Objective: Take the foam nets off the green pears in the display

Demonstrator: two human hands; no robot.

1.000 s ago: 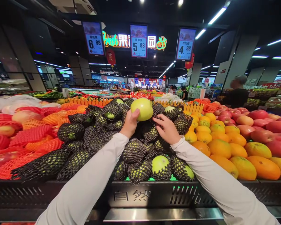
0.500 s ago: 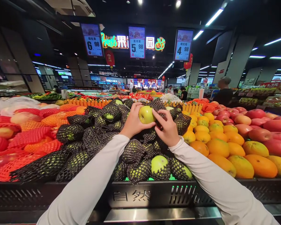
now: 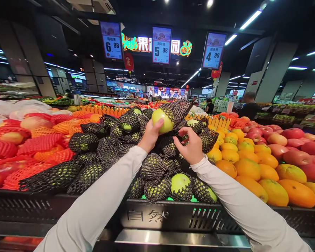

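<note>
A green apple (image 3: 162, 120) is held up above the pile, its left side bare and its right side inside a black foam net (image 3: 180, 111). My left hand (image 3: 150, 135) is closed around the apple from the left, with the thumb across its front and the other fingers mostly hidden behind. Just below and right of the net is my right hand (image 3: 191, 144), fingers bent and slightly apart from the thumb, with nothing visible between them. Under both hands lie several green apples in black nets (image 3: 153, 167), and one apple (image 3: 180, 183) at the front shows its bare top.
A black crate (image 3: 173, 215) with slotted walls holds the apples. Oranges (image 3: 245, 168) are heaped to the right, with red apples (image 3: 291, 154) beyond. Fruit in red and orange nets (image 3: 42, 145) lies left. A person (image 3: 249, 105) stands at the back right.
The apple has turned in my left hand, so its netted side now shows at the right. My right hand has come off the apple and dropped slightly. The view has shifted a little left.
</note>
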